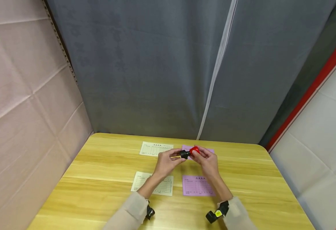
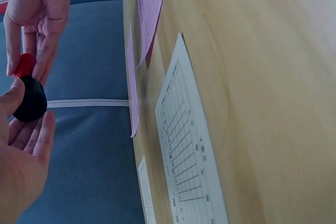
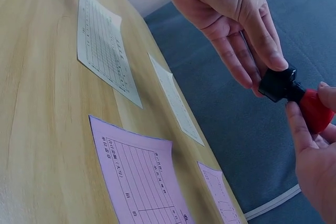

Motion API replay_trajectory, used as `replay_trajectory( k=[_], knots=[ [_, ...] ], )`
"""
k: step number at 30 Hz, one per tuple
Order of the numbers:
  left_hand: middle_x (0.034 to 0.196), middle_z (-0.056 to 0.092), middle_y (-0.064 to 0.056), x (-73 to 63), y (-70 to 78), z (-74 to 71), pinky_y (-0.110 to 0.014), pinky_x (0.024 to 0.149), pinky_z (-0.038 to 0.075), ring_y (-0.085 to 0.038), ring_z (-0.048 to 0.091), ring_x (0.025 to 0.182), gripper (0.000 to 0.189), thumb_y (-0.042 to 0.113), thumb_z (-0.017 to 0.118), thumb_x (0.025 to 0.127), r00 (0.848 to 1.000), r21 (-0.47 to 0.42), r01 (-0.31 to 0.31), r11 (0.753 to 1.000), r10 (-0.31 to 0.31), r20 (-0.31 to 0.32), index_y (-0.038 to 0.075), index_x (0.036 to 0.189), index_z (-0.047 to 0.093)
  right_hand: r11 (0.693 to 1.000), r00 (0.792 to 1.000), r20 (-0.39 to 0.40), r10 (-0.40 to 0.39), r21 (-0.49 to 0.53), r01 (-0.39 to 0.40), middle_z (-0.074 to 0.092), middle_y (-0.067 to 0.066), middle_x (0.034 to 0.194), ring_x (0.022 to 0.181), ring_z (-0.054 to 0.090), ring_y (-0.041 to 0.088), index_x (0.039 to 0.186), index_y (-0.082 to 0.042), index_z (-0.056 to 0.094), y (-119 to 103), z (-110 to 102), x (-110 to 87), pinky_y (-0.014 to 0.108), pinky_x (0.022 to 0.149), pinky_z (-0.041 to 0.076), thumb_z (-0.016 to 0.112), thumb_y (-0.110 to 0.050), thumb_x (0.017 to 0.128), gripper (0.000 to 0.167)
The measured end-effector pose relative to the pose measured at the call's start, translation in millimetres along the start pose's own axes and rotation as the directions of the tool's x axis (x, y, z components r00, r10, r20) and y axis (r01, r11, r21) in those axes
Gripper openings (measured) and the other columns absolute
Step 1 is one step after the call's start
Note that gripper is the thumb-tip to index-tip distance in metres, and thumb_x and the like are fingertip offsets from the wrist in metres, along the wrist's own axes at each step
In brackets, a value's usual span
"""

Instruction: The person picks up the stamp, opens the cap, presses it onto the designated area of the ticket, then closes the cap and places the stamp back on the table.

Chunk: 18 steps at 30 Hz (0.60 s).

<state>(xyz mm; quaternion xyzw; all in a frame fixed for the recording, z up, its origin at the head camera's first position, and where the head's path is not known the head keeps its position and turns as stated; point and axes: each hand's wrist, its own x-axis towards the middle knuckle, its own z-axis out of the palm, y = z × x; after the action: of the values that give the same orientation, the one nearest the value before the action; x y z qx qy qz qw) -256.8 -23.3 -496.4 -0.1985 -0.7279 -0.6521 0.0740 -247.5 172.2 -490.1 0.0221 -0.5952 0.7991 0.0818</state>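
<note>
A stamp with a red knob handle (image 1: 194, 149) and a black end (image 1: 184, 155) is held above the table between both hands. My left hand (image 1: 165, 164) pinches the black end between thumb and fingers. With thumb and fingertips my right hand (image 1: 210, 163) grips the red handle. In the left wrist view the black end (image 2: 30, 100) faces the camera and partly hides the red part (image 2: 24, 65). The right wrist view has the stamp side on, a narrow black neck (image 3: 295, 93) joining its two parts. The black end's face is hidden.
Two pale printed forms (image 1: 156, 149) lie on the left of the wooden table (image 1: 98, 179), one behind the other. Two purple forms (image 1: 198, 186) lie on the right, the far one partly behind my right hand. A grey curtain (image 1: 144, 80) hangs behind.
</note>
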Motion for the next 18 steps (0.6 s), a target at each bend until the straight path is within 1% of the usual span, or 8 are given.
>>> replay_trajectory(
  k=[3,5,7,10,12,18],
  knots=[
    [0.12,0.075,-0.024,-0.4,1.4,-2.7,-0.027,0.085,0.064,-0.041,0.076,0.108,0.044,-0.001,0.087,0.084,1.0,0.007,-0.011,1.0,0.011,0.016,-0.004,0.125,0.074,1.0,1.0,0.018,-0.002,-0.014,0.003,0.072,0.024,0.124,0.095,0.079,0.015,0.141,0.023,0.051,-2,-1,-0.3,0.033,0.087,0.064,0.068,0.007,0.099,0.048],
    [0.12,0.075,-0.025,-0.4,1.4,-4.2,-0.028,0.086,0.064,-0.042,0.075,0.108,0.043,0.0,0.087,0.084,0.999,0.018,-0.019,1.0,0.018,0.027,-0.004,0.125,0.074,1.0,0.999,0.037,-0.001,-0.026,0.002,0.066,0.032,0.132,0.095,0.079,0.015,0.141,0.022,0.052,-3,-1,-0.7,0.032,0.088,0.064,0.067,0.007,0.1,0.046],
    [0.119,0.075,-0.025,0.1,1.3,-5.7,-0.028,0.087,0.064,-0.041,0.076,0.107,0.042,0.001,0.087,0.085,0.999,0.03,-0.021,0.999,0.02,0.038,-0.004,0.125,0.074,0.999,0.999,0.052,0.003,-0.032,-0.001,0.06,0.038,0.138,0.096,0.079,0.015,0.141,0.02,0.054,-4,-2,-1.0,0.032,0.089,0.064,0.066,0.007,0.1,0.045],
    [0.117,0.076,-0.024,0.9,2.5,-8.1,-0.026,0.086,0.063,-0.038,0.077,0.106,0.042,0.003,0.087,0.086,0.999,0.039,-0.013,0.999,0.011,0.051,-0.004,0.125,0.074,0.999,0.997,0.077,0.011,-0.037,-0.009,0.055,0.042,0.142,0.098,0.078,0.015,0.143,0.018,0.054,-6,-2,-0.8,0.032,0.091,0.063,0.066,0.007,0.1,0.045],
    [0.116,0.077,-0.024,1.6,3.3,-10.0,-0.025,0.086,0.063,-0.036,0.077,0.105,0.042,0.003,0.087,0.086,0.998,0.039,-0.006,0.999,0.004,0.055,-0.005,0.125,0.074,0.999,0.996,0.093,0.015,-0.04,-0.012,0.054,0.042,0.144,0.099,0.078,0.014,0.144,0.018,0.053,-7,-1,-0.6,0.032,0.092,0.063,0.066,0.006,0.101,0.047],
    [0.115,0.077,-0.022,0.4,3.7,-16.5,-0.026,0.086,0.064,-0.035,0.078,0.104,0.041,0.002,0.086,0.087,0.998,0.064,0.005,0.998,-0.009,0.068,-0.004,0.125,0.074,0.997,0.99,0.14,0.029,-0.07,-0.019,0.053,0.043,0.143,0.098,0.078,0.014,0.145,0.018,0.051,-6,0,0.2,0.03,0.092,0.062,0.067,0.006,0.1,0.049]
  ],
)
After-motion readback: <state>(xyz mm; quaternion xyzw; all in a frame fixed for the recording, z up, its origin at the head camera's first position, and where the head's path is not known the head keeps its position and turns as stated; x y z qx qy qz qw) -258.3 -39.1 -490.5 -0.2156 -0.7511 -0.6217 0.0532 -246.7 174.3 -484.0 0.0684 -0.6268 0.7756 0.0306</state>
